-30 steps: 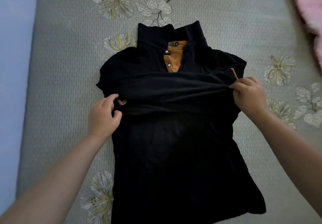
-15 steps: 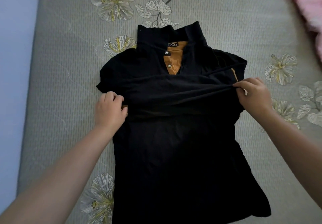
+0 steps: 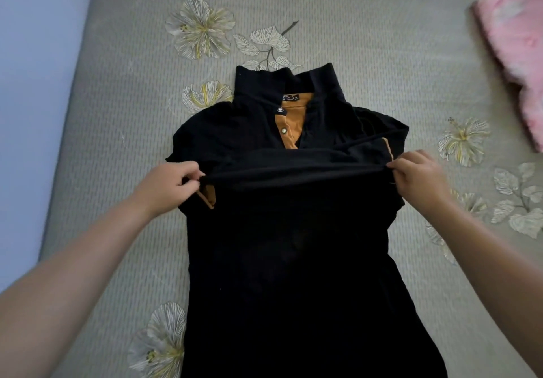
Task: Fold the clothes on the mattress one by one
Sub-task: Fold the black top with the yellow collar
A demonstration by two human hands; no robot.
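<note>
Black shirt (image 3: 293, 260) spread collar-away on the mattress (image 3: 367, 39), a raised horizontal pleat drawn taut across the chest between both grips. Left hand (image 3: 169, 185) pinching the pleat's left end, thumb and fingers closed on the cloth; just under that pinch, the mustard cuff (image 3: 209, 198) of a tucked sleeve peeking out. Right hand (image 3: 417, 179) pinching the right end likewise, fingers curled over the ridge, with a thin mustard edge just above it.

Likely trouble from here: uneven pull. If one pinch lifts or travels faster than the other, the ridge skews and the fold lands crooked. Slack between the two grips would let the middle sag and crease. A loose pinch on the left could drop the cloth and let the tucked sleeve spill out from beneath. Collar (image 3: 289, 83) and mustard placket (image 3: 289, 126), beyond the grips, might bunch if the pleat gets carried over them carelessly.

Room: plenty of bare flowered mattress beyond the collar and outside the right grip. Tighter outside the left grip, where the mattress edge meets the pale wall (image 3: 32, 83). Pink fluffy cloth (image 3: 517, 39) far up-right of the right grip, well apart. Hem running below the picture's lower edge, unseen
</note>
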